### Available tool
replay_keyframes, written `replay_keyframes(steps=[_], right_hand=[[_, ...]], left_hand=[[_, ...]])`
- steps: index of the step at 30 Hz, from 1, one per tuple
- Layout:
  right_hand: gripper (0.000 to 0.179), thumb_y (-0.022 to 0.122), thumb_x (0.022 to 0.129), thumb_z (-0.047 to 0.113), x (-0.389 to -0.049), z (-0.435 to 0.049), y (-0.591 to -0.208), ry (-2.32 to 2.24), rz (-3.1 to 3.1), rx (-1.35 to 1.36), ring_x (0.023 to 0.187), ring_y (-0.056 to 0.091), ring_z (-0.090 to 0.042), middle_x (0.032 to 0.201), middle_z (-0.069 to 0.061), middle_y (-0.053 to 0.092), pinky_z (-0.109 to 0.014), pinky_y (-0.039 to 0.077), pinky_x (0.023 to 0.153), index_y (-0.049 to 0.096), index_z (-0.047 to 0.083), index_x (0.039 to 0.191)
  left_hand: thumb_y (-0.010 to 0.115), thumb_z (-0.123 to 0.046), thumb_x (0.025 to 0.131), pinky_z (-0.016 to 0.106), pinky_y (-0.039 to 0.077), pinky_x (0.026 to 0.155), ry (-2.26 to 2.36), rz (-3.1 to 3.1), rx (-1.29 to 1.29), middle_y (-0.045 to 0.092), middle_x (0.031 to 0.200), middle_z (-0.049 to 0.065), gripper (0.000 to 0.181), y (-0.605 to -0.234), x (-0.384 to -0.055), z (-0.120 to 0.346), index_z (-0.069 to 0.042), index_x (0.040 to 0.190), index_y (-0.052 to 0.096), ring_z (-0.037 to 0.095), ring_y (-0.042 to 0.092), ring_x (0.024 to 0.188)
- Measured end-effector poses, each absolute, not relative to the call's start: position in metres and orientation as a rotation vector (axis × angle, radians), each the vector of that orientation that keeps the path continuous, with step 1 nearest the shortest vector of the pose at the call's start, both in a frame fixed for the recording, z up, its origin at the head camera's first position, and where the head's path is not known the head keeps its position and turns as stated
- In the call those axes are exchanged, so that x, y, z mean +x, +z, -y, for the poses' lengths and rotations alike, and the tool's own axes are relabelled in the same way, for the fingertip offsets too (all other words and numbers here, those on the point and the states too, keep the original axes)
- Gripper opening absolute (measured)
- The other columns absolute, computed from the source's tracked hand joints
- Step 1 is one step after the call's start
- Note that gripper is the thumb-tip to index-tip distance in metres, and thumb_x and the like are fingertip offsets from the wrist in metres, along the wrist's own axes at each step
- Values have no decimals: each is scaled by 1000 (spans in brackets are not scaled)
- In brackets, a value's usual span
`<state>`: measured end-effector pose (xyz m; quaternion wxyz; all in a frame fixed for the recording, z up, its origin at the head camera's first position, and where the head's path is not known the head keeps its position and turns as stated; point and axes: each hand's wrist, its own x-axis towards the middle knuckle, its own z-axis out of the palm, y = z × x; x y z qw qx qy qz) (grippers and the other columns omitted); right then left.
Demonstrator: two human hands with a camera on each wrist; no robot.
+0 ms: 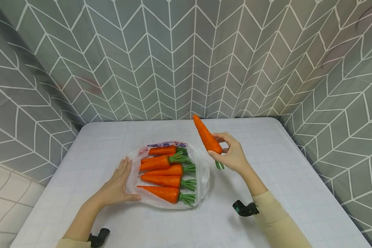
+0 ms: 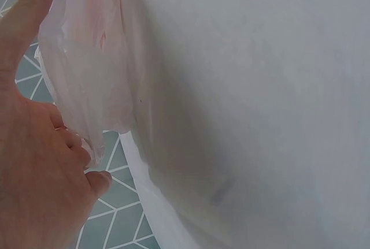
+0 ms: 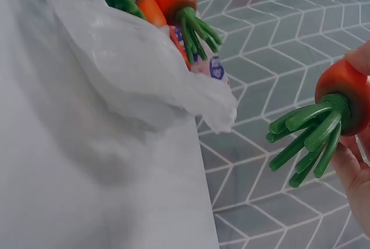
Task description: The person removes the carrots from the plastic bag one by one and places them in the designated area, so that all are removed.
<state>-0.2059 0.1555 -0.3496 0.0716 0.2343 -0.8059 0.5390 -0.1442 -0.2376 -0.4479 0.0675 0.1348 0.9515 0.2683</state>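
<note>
In the head view my right hand [image 1: 230,153] holds an orange carrot [image 1: 207,134] by its thick end, above the table and to the right of the bag. Its tip points up and away, and its short green stalks [image 3: 312,133] hang below my fingers. My left hand [image 1: 117,184] rests against the left side of a thin white plastic bag [image 1: 203,182], fingers extended and thumb at the near edge. Inside the bag's wide mouth several carrots [image 1: 165,194] lie in a row, green stalks toward the right. Red and blue print shows at the bag's far rim.
The bag lies on a table [image 1: 111,134] covered with a white cloth. Behind it hangs a grey curtain [image 1: 183,62] with white chevron lines, which also runs along both sides. Black wrist devices [image 1: 246,208] sit on both forearms. Pale tiles [image 1: 9,199] show at lower left.
</note>
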Motion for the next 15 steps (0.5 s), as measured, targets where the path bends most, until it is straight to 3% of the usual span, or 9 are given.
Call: replay_keyframes(steps=[15], right_hand=[[51, 76, 78, -3, -213, -177, -354, 1576, 2384, 548, 101, 52, -30, 115, -21, 57, -19, 54, 71, 57, -8, 124]], left_hand=[[80, -62, 62, 63, 7, 111, 798, -2885, 426, 0, 157, 27, 134, -452, -145, 239, 10, 149, 9, 41, -4, 144]])
